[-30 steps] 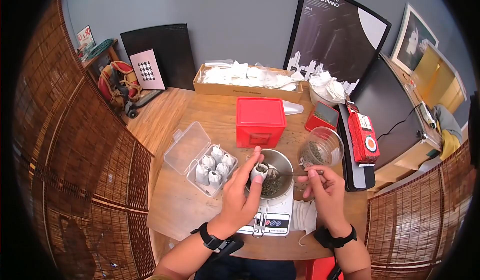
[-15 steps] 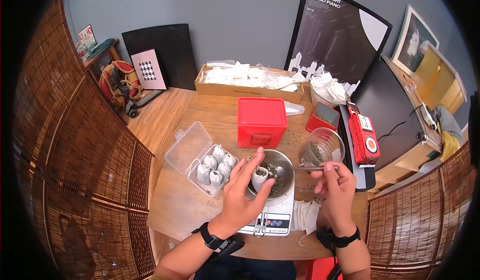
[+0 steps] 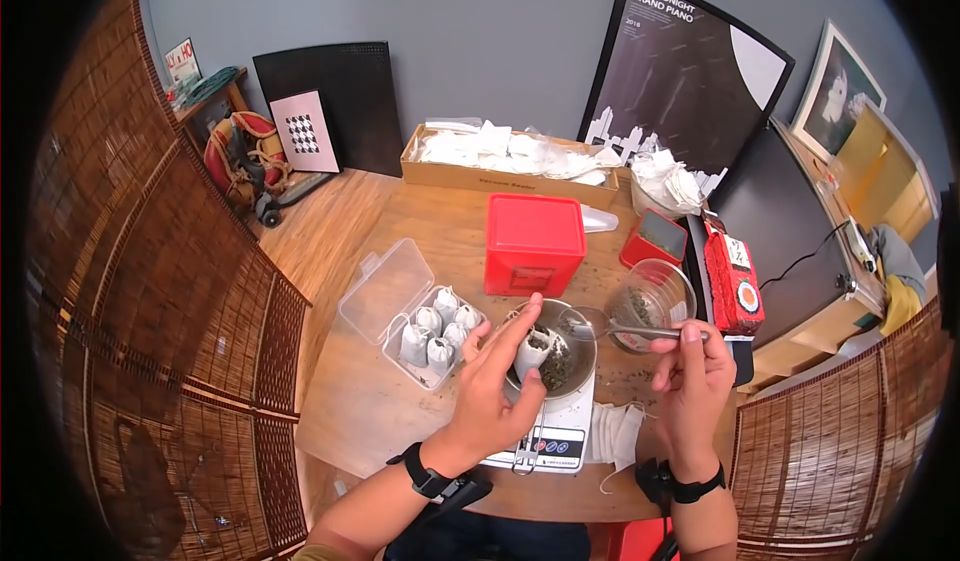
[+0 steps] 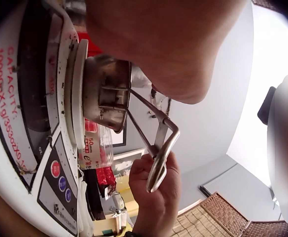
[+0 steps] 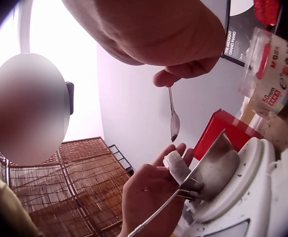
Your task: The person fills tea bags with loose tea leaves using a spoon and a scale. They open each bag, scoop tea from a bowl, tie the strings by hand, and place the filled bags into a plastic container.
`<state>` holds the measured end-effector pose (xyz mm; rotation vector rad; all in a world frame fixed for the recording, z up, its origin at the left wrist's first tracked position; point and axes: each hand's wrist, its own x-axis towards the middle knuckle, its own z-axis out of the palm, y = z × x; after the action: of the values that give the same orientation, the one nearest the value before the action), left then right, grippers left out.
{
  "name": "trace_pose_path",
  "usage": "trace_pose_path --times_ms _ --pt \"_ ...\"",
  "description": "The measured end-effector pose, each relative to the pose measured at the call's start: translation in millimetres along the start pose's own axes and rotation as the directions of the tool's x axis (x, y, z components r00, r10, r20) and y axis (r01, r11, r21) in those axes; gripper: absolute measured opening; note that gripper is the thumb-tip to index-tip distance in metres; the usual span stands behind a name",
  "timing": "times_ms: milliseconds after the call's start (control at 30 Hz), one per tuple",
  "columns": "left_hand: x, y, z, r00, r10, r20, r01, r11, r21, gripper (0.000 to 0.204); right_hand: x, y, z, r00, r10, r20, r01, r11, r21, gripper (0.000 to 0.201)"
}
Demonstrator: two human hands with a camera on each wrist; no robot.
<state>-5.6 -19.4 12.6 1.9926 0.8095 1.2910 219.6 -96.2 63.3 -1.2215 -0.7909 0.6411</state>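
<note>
My left hand (image 3: pixel 490 391) reaches over the metal pot (image 3: pixel 588 361), holding a small white tea bag (image 3: pixel 533 356) between thumb and fingers. Dark dried leaves show in its open mouth. More dried leaves (image 3: pixel 562 363) lie in the pot's bottom, and its wire handles (image 4: pixel 159 128) stick out toward me. The pot stands on a white kitchen scale (image 3: pixel 556 449). On the right, my right hand (image 3: pixel 695 381) pinches a metal spoon (image 3: pixel 650 333) by its handle. The spoon's bowl hangs over the pot's right rim; in the right wrist view dark bits cling to its tip.
Several filled bags sit in a clear plastic box (image 3: pixel 400 361) at left. Behind the pot stands a red tin (image 3: pixel 535 231). A clear tub (image 3: pixel 655 279) of leaves is right of it. Flat white bags (image 3: pixel 617 431) lie beside the scale; a cardboard box (image 3: pixel 510 183) stands at the back.
My right hand has drawn back to the right with the spoon, its bowl leaving the tea bag's mouth. My left thumb has dropped lower along the bag. The view has shifted slightly.
</note>
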Motion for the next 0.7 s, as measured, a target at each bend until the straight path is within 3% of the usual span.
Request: trace_pose_path --times_ms 467,600,700 --pt "1 -4 3 1.000 -0.018 0.011 0.019 0.999 -0.034 0.070 -11 -5 9 0.984 -0.082 0.156 0.089 0.995 -0.038 0.020" --pt "1 -6 4 1.000 -0.006 -0.006 0.006 0.999 -0.046 0.069 -12 -5 7 0.992 -0.051 0.118 0.058 0.997 -0.054 0.019" --pt "0 -8 5 1.000 -0.001 -0.019 0.001 0.999 -0.034 0.067 -13 4 -2 0.996 -0.090 0.026 0.089 0.994 0.062 0.018"
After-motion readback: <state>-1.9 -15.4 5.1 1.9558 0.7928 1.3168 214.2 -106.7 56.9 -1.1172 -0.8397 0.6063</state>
